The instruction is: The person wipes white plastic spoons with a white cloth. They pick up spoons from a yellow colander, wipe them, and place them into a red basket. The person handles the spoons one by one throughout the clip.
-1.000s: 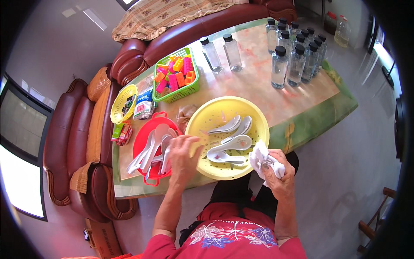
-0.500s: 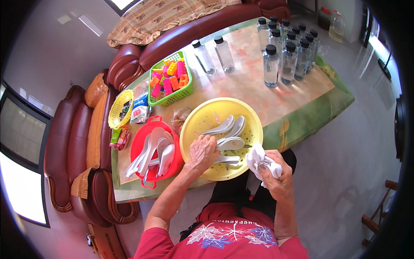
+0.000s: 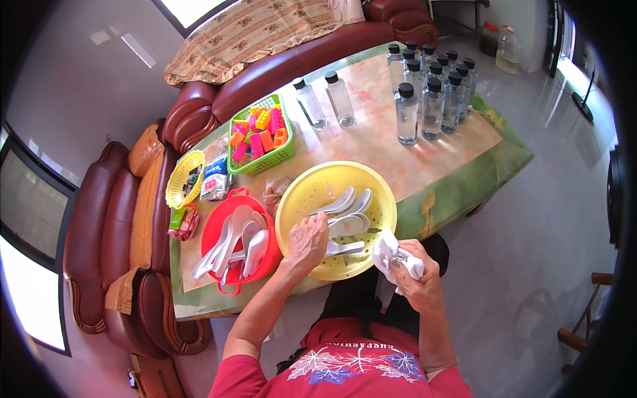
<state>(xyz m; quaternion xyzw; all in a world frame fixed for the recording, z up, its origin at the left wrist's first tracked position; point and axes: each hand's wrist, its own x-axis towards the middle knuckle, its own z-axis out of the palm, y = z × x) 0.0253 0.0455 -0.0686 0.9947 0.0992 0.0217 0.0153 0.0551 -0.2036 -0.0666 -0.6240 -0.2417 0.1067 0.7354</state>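
Note:
My left hand [image 3: 307,242] reaches over the left side of a yellow perforated basin [image 3: 292,186], its fingers closed at the handle end of a white soup spoon [image 3: 349,225]. The fingertips are partly hidden. Above that spoon lie other white soup spoons [image 3: 358,201], bunched with their bowls to the upper right. A separate white spoon [image 3: 345,248] rests lower in the basin. At the basin's lower right edge, my right hand [image 3: 419,275] is closed round a crumpled white cloth [image 3: 391,259].
Left of the basin stands a red basket [image 3: 271,255] holding white spoons and ladles. Beyond it are a green basket [image 3: 269,161] of toy bricks, a yellow basket [image 3: 174,182] and small packets [image 3: 213,180]. Several black-capped bottles [image 3: 407,116] stand at the far right, with two bottles [image 3: 340,99] farther left.
The view has shifted slightly, so the table and basin sit a little lower and further left. My left hand has drawn slightly back toward me; my right hand still grips the cloth.

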